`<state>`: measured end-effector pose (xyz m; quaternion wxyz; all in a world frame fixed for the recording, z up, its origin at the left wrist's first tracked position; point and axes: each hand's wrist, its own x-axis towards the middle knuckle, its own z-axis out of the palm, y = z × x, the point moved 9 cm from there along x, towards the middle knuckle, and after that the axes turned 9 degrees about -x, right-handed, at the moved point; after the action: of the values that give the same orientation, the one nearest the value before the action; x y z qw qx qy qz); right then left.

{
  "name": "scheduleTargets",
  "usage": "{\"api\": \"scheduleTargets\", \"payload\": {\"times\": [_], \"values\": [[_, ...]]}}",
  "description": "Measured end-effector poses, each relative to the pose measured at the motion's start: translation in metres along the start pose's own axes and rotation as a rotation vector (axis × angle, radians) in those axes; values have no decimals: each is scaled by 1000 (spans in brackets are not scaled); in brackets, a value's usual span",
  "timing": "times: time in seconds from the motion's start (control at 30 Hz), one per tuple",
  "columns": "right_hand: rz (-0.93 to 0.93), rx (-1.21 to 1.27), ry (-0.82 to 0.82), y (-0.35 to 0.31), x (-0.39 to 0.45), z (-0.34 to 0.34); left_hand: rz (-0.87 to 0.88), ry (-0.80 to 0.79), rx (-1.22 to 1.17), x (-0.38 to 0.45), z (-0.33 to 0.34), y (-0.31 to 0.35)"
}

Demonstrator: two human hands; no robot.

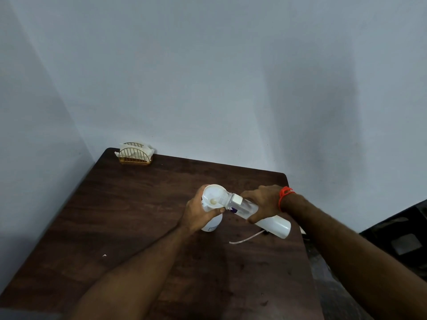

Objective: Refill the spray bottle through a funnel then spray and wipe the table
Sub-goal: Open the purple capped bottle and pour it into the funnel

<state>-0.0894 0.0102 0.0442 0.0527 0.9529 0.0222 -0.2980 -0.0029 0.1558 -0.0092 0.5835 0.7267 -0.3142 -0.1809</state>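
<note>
Currently left hand (198, 213) grips spray bottle (211, 224) and funnel (213, 196); right hand (262, 202) grips tilted refill bottle (247, 207). Risk: over-tilting floods the funnel, spilling on the table (138, 215).

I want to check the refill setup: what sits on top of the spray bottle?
A white funnel sits on the spray bottle, steadied by the left hand. The right hand tips a clear refill bottle into it. The spray bottle's neck is covered.
</note>
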Motion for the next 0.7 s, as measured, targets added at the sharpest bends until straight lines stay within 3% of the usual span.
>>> {"api": "scheduleTargets", "payload": {"times": [0.7], "values": [[6, 11, -26, 0, 1, -1, -19, -11, 4, -1, 2, -2]]}}
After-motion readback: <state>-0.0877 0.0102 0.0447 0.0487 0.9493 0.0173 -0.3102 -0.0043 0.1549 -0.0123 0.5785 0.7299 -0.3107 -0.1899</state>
